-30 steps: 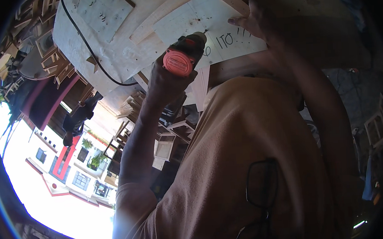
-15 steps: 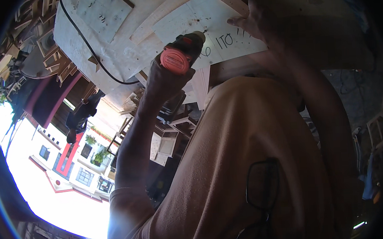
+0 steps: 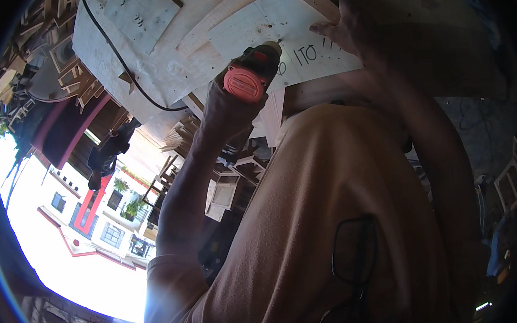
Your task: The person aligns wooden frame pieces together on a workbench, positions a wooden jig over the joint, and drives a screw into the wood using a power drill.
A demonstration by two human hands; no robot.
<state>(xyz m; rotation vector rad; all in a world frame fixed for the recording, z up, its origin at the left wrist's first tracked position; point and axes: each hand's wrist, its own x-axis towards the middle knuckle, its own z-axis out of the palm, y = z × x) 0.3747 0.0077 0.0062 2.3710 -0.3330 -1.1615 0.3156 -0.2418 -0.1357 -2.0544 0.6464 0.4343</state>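
My left hand (image 3: 223, 109) is closed round the grip of a cordless drill (image 3: 245, 82) with a red round back end and a dark body. The drill's nose points away from me, and its tip meets or hovers just over a pale flat board (image 3: 244, 32) with dark handwriting and small dark marks; contact cannot be made out. On the right part of this board my right hand (image 3: 350, 33) lies with its thumb stretched out, beside a small wooden block (image 3: 320, 5). Some of its fingers are in shadow.
A dark cable (image 3: 123, 66) runs across the worktop (image 3: 101, 52) at the left. Another pale panel (image 3: 143, 17) lies at the far left. Stacked wooden frames (image 3: 225, 190) stand below the worktop. Eyeglasses (image 3: 354, 250) hang on my shirt. Another person (image 3: 109, 153) is farther off at left.
The drill and my left hand have shifted slightly to the right over the board, covering a bit more of the writing. My right hand stays at nearly the same place.
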